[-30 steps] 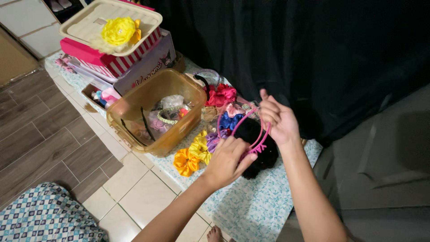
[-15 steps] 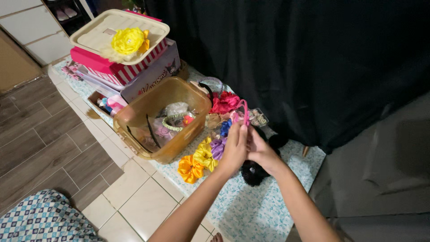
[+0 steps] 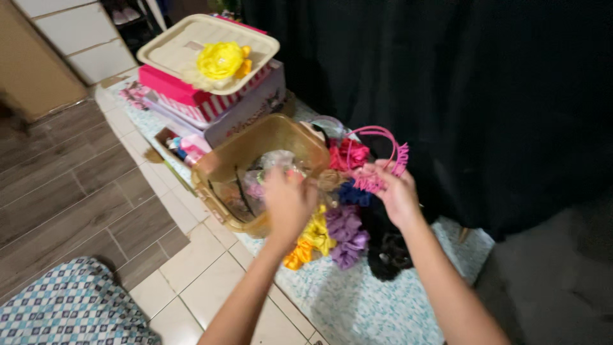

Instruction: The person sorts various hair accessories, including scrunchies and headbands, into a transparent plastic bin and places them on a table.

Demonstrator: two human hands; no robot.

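My right hand (image 3: 391,191) holds pink plastic headbands (image 3: 382,153) upright above a pile of scrunchies. My left hand (image 3: 287,199) hovers over the near rim of an amber plastic tub (image 3: 255,148), fingers curled; the blur hides whether it grips anything. The tub holds hair ties, clips and a clear bag. Yellow (image 3: 317,231), orange (image 3: 295,254), purple (image 3: 347,233) and blue (image 3: 353,193) scrunchies lie on the floral cloth (image 3: 357,300) beside a black furry accessory (image 3: 389,252). A red fabric flower (image 3: 348,154) lies behind them.
Behind the tub stands a stack of pink and striped boxes (image 3: 211,102) topped by a cream lid (image 3: 205,45) with a yellow fabric flower (image 3: 220,59). A black curtain (image 3: 447,83) hangs at the back. Floor tiles (image 3: 191,281) and a checked fabric (image 3: 64,306) are at the lower left.
My hands have parted: the left moved to the tub, the right lifted the pink headbands up and to the right. The camera swung left.
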